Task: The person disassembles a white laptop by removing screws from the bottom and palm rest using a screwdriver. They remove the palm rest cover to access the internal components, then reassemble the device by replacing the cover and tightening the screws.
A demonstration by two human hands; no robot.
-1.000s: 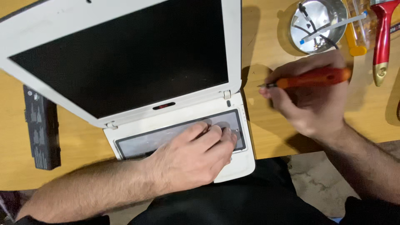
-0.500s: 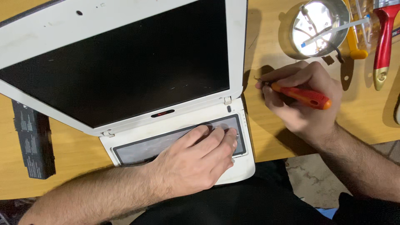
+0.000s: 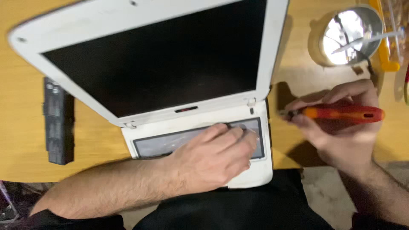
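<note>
A small white laptop (image 3: 153,55) lies open on the wooden table (image 3: 25,140), its dark screen tilted back and its keyboard bay bare and grey. My left hand (image 3: 213,159) rests flat on that bay near its right end, fingers together, holding nothing. My right hand (image 3: 341,127) is just right of the laptop's base, closed around a red and orange screwdriver (image 3: 341,113). The tool lies level with its tip pointing left toward the laptop's right hinge.
A black battery pack (image 3: 57,121) lies on the table left of the laptop. At the top right stands a round metal bowl (image 3: 347,36) with small tools in it, next to a yellow object (image 3: 383,42). The table's near edge runs under my forearms.
The view has shifted a little. My right hand has turned the screwdriver from slanting to level, tip toward the hinge. My left hand stays on the keyboard bay.
</note>
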